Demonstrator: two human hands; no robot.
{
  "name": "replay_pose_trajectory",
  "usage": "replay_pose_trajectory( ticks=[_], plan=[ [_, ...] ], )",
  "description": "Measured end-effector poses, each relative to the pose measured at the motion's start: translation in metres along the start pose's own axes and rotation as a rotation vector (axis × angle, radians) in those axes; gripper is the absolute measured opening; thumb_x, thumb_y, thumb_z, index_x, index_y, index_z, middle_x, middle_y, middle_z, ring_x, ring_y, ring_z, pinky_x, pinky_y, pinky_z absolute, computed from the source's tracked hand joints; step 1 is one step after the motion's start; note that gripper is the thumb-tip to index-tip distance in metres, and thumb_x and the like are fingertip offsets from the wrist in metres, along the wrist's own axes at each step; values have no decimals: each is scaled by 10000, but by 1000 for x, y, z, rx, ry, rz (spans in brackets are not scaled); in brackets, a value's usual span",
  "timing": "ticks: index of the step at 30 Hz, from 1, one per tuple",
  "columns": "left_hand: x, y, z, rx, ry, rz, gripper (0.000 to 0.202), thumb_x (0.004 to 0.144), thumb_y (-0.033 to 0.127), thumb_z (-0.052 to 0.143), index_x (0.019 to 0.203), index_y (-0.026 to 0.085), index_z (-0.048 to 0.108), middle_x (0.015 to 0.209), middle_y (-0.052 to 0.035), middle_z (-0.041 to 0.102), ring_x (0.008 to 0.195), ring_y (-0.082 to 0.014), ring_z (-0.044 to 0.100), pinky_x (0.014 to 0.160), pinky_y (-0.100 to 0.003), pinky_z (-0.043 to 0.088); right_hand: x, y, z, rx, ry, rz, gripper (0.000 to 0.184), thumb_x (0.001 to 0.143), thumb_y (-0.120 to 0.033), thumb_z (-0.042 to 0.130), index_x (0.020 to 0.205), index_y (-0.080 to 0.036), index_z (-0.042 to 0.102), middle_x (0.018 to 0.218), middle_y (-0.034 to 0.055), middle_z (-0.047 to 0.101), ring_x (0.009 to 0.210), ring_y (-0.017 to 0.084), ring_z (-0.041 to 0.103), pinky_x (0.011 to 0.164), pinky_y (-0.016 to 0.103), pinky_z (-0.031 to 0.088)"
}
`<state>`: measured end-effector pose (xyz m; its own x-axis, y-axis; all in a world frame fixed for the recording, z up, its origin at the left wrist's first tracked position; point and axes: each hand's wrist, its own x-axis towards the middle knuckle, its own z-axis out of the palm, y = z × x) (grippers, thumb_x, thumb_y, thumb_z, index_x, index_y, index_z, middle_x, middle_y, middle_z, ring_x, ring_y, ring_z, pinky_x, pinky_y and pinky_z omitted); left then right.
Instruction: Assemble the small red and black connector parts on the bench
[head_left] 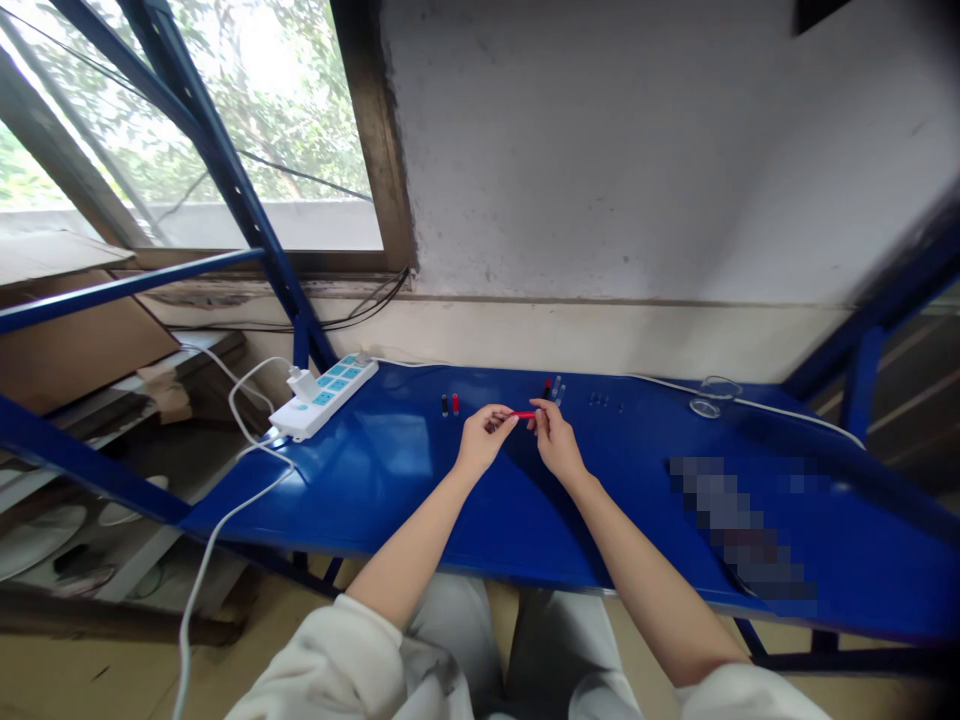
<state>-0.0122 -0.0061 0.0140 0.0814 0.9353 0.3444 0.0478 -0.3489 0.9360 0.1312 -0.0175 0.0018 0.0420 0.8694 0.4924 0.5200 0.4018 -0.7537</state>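
A small red tube (523, 415) lies level between my two hands above the blue table. My left hand (484, 437) pinches its left end, and my right hand (555, 440) has its fingers closed on the right end. Left of the hands stand a short black cylinder (445, 406) and a short red cylinder (454, 404). Just behind my right hand are another red-and-black piece (547, 387) and clear tubes (557, 388), partly covered by the fingers. Several tiny clear pieces (604, 403) lie farther right.
A white power strip (322, 398) with a plugged-in adapter and cable sits at the table's left. Clear round pieces (705, 408) lie near a white cable (795, 410) at the back right. A blurred-out dark object (739, 530) is at front right. Blue frame posts (862, 390) flank the table.
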Motion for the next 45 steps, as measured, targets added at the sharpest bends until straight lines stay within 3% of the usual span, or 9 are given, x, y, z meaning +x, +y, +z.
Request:
replay_pose_trajectory(
  ticks=[5,10,14,17,25,45],
  plan=[
    [8,13,0,209,-59,116,169,733,307,584,823,173,634,749,-35,629,636,-115,534,594,-230,402,-1,1,-1,-52,-27,3,385,903,-366,233,1155,-163,442,760,42,572,651,142,537,630,262,416],
    [39,36,-22,524,-253,288,61,692,229,633,740,197,655,811,-45,633,792,-172,549,760,-293,395,-1,2,-2,-44,-51,-38,383,903,-343,230,1202,-168,394,797,45,573,672,138,540,641,261,421],
    [69,47,-49,861,-267,246,70,641,182,668,705,209,658,897,-70,612,940,-254,500,852,-386,336,0,5,-2,-73,-80,-51,376,897,-326,239,1203,-172,394,814,56,580,674,143,548,641,270,424],
    [80,42,-62,993,-256,209,68,622,149,672,658,203,653,881,-94,602,965,-292,479,858,-427,317,0,8,-1,-106,-112,-46,359,889,-306,255,1178,-168,418,808,59,588,682,151,553,648,280,424],
    [82,17,-73,960,-206,130,89,564,130,698,567,200,644,821,-85,596,949,-293,484,851,-430,295,1,10,0,-138,-138,-40,357,878,-292,274,1175,-170,430,783,56,603,667,159,566,637,287,422],
    [82,7,-75,1080,-237,84,84,624,135,638,655,209,663,912,-89,591,974,-300,475,855,-458,276,1,11,-1,-159,-133,-60,347,869,-275,287,1161,-167,439,765,49,605,654,152,567,621,275,425]
  ],
)
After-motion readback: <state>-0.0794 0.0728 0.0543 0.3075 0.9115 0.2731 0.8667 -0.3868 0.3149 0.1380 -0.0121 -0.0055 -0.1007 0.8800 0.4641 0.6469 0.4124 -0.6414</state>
